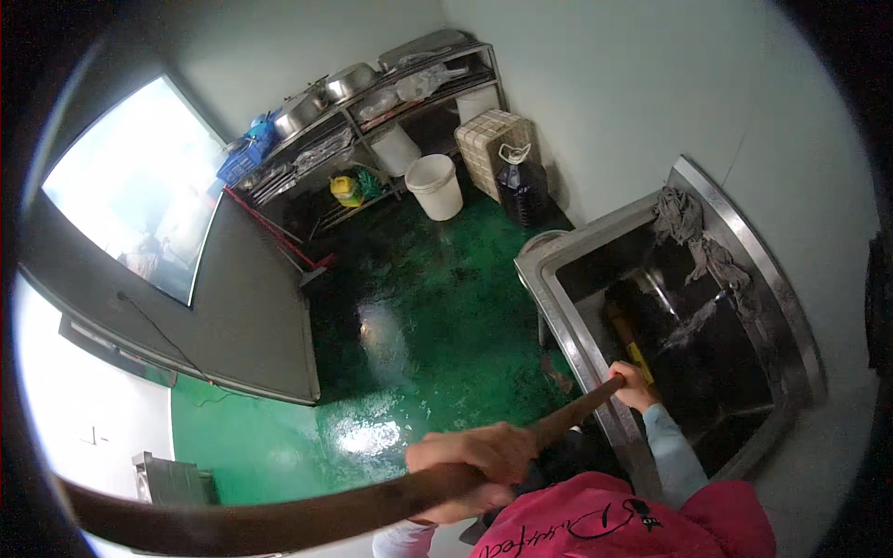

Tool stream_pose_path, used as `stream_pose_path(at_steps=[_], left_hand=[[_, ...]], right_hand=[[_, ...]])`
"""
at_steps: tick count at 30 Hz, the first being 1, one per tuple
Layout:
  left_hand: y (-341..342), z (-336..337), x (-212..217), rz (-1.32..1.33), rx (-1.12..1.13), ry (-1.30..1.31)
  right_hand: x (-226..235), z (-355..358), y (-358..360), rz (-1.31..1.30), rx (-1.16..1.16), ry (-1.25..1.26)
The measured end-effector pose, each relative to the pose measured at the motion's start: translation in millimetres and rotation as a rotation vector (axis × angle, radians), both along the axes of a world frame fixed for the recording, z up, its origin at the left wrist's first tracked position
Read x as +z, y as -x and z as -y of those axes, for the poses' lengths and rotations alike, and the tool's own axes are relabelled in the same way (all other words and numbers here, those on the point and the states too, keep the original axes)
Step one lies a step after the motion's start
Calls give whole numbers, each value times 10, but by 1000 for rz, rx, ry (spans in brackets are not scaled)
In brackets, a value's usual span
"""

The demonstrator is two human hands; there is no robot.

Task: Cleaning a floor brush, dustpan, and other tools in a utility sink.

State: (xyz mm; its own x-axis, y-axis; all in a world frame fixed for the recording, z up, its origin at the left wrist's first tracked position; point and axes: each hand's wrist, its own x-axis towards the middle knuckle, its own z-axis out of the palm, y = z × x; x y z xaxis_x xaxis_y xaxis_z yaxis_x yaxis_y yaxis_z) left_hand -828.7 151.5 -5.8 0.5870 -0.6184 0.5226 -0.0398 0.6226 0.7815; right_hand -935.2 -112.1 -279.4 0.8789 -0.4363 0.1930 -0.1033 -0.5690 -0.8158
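Our left grip (476,460) and right grip (636,388) are holding the pole (353,509).
Wet floor (433,316) is glistening beyond; we are seemingly mid-work.

A pole (279,528) runs through the left hand (473,468) to the right hand (636,387), by the left rim of the sink (566,316); beyond, a bucket (435,192) stands before a rack (498,76) with pans (352,82) on top.

From the person's head, 1 wide fisheye view looks down and ahead, across the green floor (446,316) to the metal rack (349,117) along its far edge. The left hand (476,458) is close beneath the lens, the right hand (635,386) farther out by the left edge of the sink (575,337).
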Motion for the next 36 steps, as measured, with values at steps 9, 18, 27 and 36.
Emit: stream_pose_path(at_steps=[9, 18, 27, 36], left_hand=[[84, 481, 65, 98, 68, -69], [-376, -549, -808, -386, 154, 78], [-21, -171, -547, -52, 268, -473], [673, -152, 261, 244, -43, -1481]], right_hand=[[-129, 339, 158, -7, -27, -50], [397, 176, -89, 196, 226, 121], [349, -211, 266, -191, -46, -1610], [-161, -138, 56, 934, -385, -2243]])
